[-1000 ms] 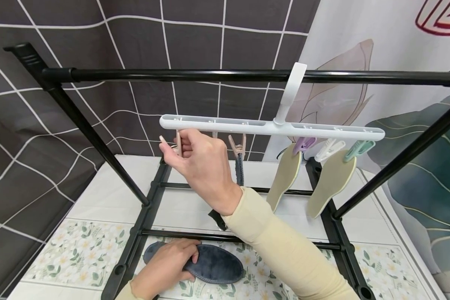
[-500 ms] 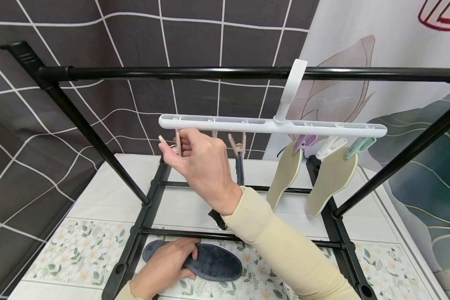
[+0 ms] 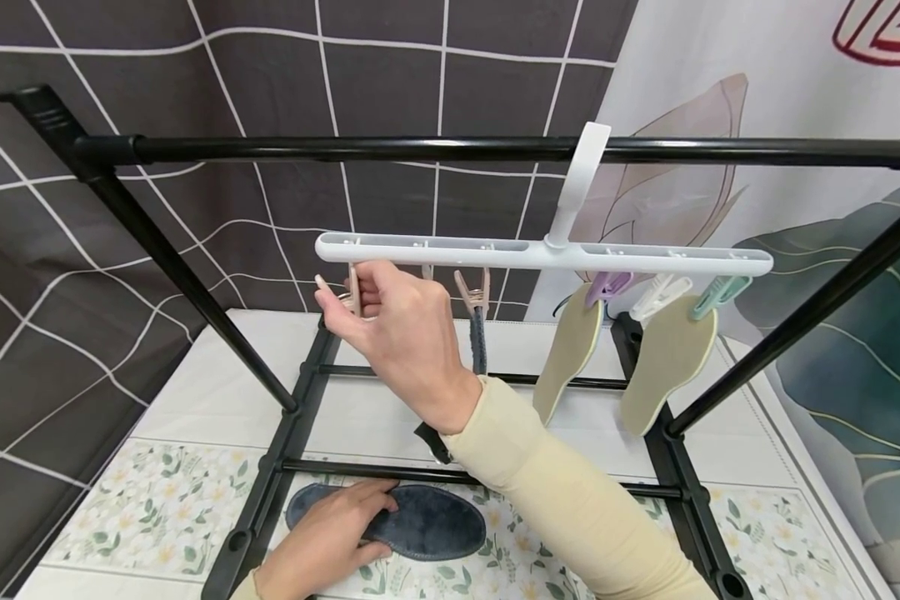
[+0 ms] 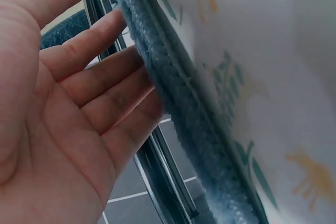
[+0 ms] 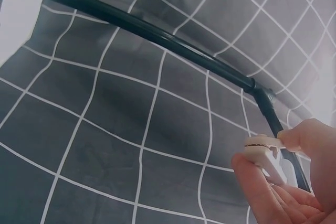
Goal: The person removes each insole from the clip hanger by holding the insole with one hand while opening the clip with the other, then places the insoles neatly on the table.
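In the head view my right hand (image 3: 412, 342) pinches a beige clothespin (image 3: 354, 287) below the left end of a white clip hanger (image 3: 450, 250). The right wrist view shows that clothespin (image 5: 265, 156) between thumb and index finger, its handles pressed close. My left hand (image 3: 337, 525) holds a dark blue insole (image 3: 431, 521) over the floral cloth. Its fingers (image 4: 100, 77) reach the insole's fuzzy edge (image 4: 184, 93) in the left wrist view. Another beige clothespin (image 3: 476, 292) grips a dark insole (image 3: 478, 337) hanging edge-on, partly hidden by my right arm.
The hanger hooks over the top bar (image 3: 345, 150) of a black rack. Two pale insoles (image 3: 667, 367) hang at right from purple, white and green clips (image 3: 720, 296). A floral-panelled cloth (image 3: 157, 500) lies under the rack. Grey checked fabric (image 3: 270, 100) stands behind.
Both hands keep nearly the same places. The fingers of my left hand lie slightly flatter across the insole, and the rightmost pale insole has swung a little to the right.
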A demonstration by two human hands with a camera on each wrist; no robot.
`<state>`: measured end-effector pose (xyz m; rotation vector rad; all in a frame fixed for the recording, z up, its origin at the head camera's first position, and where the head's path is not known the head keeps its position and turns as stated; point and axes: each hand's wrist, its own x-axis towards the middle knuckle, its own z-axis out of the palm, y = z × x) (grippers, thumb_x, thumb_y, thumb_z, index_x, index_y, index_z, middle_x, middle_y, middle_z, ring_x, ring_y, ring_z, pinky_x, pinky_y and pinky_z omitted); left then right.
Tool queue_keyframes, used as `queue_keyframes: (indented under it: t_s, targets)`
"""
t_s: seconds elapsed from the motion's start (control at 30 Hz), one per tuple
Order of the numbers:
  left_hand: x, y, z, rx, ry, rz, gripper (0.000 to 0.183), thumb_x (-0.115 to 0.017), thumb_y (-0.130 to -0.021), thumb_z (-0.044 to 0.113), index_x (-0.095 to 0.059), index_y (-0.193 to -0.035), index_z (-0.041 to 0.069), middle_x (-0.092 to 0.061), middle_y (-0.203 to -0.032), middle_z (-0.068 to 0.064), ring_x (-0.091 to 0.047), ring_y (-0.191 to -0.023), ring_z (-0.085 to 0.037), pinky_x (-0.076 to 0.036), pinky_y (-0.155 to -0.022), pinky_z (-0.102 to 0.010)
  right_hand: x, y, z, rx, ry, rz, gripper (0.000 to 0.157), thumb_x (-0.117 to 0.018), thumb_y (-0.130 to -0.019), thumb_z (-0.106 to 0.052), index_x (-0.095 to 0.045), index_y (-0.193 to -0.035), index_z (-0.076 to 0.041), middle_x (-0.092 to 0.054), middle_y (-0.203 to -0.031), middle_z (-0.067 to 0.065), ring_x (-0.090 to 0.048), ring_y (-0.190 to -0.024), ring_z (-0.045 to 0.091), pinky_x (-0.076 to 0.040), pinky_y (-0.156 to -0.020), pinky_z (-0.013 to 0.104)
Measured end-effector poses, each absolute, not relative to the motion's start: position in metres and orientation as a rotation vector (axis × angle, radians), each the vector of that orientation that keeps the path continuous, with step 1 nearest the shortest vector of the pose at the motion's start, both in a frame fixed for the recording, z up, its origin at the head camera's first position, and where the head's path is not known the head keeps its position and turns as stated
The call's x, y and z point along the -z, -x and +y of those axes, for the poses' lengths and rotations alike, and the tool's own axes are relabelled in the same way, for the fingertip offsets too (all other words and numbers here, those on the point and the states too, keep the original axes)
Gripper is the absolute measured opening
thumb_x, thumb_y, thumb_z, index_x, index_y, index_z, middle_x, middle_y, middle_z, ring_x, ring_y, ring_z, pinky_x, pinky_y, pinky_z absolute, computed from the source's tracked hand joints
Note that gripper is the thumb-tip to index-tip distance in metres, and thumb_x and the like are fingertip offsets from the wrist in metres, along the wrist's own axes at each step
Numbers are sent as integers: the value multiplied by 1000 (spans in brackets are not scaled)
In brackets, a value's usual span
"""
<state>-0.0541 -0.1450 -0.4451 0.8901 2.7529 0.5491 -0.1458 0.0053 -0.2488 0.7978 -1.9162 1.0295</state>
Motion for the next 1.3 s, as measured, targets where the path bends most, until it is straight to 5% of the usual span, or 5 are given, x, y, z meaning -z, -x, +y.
queue_keyframes:
  t_s: [0.47, 1.3]
  targets:
    - [444, 55, -143, -554, -879, 2757, 34, -75, -76, 30, -65, -108, 19, -53, -129, -7, -53, -114, -25, -50, -83, -39, 248, 145, 6, -1023, -800, -1936, 22, -69, -82, -24, -55, -71, -11, -69, -72, -2, -63, -67, -1, -48, -64, 9]
    - [425, 60, -143, -762, -926, 2796, 35, -65, -86, 38, -63, -116, 20, -57, -120, 10, -55, -110, -12, -48, -88, -36, 247, 144, 5, -1085, -792, -1949, 20, -71, -82, -24, -62, -82, -6, -69, -76, 2, -66, -72, 4, -47, -68, 7]
